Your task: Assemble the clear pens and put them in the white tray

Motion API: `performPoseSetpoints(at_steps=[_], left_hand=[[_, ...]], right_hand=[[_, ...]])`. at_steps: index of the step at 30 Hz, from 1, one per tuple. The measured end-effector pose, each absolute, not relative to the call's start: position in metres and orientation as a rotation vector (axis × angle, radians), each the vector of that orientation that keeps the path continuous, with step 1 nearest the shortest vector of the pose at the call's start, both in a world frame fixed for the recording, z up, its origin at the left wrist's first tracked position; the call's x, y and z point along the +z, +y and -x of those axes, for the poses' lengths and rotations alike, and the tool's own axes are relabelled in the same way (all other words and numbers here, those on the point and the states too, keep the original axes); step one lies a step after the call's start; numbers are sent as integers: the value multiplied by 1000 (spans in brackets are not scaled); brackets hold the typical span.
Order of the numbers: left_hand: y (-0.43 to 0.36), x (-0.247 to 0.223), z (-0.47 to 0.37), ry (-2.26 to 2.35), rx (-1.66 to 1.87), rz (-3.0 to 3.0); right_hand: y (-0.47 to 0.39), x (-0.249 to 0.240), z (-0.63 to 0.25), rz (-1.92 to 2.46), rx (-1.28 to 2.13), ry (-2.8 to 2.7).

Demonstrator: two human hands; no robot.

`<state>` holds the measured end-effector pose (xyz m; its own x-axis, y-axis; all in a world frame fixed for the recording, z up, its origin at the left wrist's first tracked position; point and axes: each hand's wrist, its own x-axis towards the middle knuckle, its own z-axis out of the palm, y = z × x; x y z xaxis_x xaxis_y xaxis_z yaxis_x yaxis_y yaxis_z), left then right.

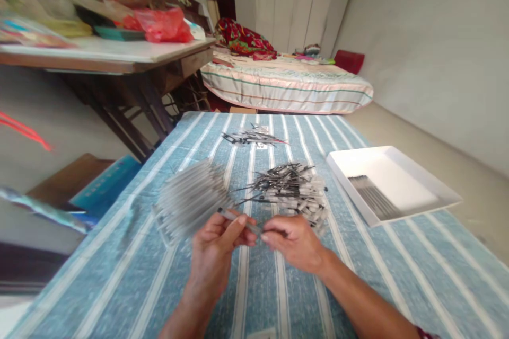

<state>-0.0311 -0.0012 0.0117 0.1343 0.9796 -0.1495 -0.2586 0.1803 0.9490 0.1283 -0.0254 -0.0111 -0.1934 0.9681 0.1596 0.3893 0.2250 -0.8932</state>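
A slim grey pen barrel (238, 221) with a dark end is pinched in my left hand (217, 243), slanting down to the right. At its lower right end, the fingers of my right hand (296, 241) are closed; whatever they pinch is mostly hidden. Left of my hands lies a stack of clear pen tubes (191, 198), side by side and somewhat blurred. Just beyond my right hand is a heap of pen parts (292, 188), with thin dark sticks and pale, cap-like pieces. Several dark pens (376, 196) lie in a row inside the white box (360, 206).
A blue-and-white striped cloth (214, 302) covers the table. Farther back lies a small bunch of thin dark sticks (254, 136). To the left stands a cluttered side table (131, 55) with a red plastic bag (165, 25). A bed (286, 82) is behind.
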Motion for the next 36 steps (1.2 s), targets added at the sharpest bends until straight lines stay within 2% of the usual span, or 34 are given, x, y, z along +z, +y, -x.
performPoseSetpoints(at_steps=[3,8,10,14,19,24,30,36], left_hand=[[-3,15,28,995,1083,-996],[2,7,29,1167,941,-1266],[9,0,33,1309,881,-1483],[18,-10,41,1540,634,-2024],[14,-6,38,1658,101,-2391],[11,0,33,1663,-145,-2465],[13,1,33,1612,-220,-2438],[11,-1,36,1563,-60,-2393]], right_hand=[[-26,1,-128,1299,594,-1955],[-27,16,-170,1469,315,-2009],[-26,19,-214,1704,237,-1903],[-26,18,-321,2469,-22,-1516],[-35,2,-407,2723,19,-1388],[-36,-16,-430,2772,196,-1459],[-33,-22,-436,2797,361,-1512],[-34,-16,-432,2823,447,-1570]])
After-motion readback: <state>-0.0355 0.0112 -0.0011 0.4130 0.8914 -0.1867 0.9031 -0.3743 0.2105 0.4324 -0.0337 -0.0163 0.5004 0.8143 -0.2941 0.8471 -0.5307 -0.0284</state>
